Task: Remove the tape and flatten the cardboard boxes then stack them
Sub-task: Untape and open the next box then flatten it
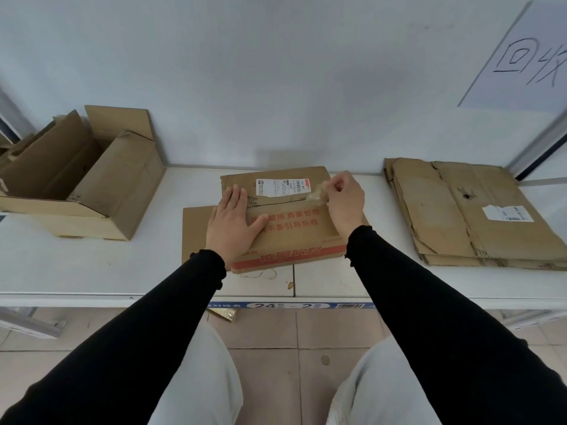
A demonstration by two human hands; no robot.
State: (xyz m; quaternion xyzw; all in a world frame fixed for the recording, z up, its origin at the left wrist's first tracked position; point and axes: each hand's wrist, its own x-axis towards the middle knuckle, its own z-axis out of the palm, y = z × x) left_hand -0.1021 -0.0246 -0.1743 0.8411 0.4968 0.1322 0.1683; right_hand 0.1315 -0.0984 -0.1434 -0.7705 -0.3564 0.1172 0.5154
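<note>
Your box [288, 228], brown cardboard with red print and a white shipping label [277, 186], sits centre of the white desk [92, 271], near the front edge, one side flap [196, 228] splayed flat to the left. A strip of clear tape [319, 193] is lifted off the top seam by the label's right end. Your right hand [345, 200] pinches that tape end, fingers [333, 182] curled narrow round it. Your left hand [230, 223] lies flat on the box top, fingers straight and together, pressing it down, holding nothing.

Handling guess: box looks light and fairly stiff, already worn and creased, so it will slide unless you pin it; tape is thin, sticky, likely to tear or curl on itself, and may rip the label paper. Take the tape close to the seam and pull low along it; take the box by flap edges to fold it.

Stack of flattened cartons [466, 210] lies well apart to the right on the same desk, the likely drop spot. Open boxes [76, 185] sit far left, flaps up, apparently not yet flattened. Wall behind carries a paper sign [527, 59] with handwritten characters. Tiled floor below, a small gold scrap [225, 314] under the desk edge
</note>
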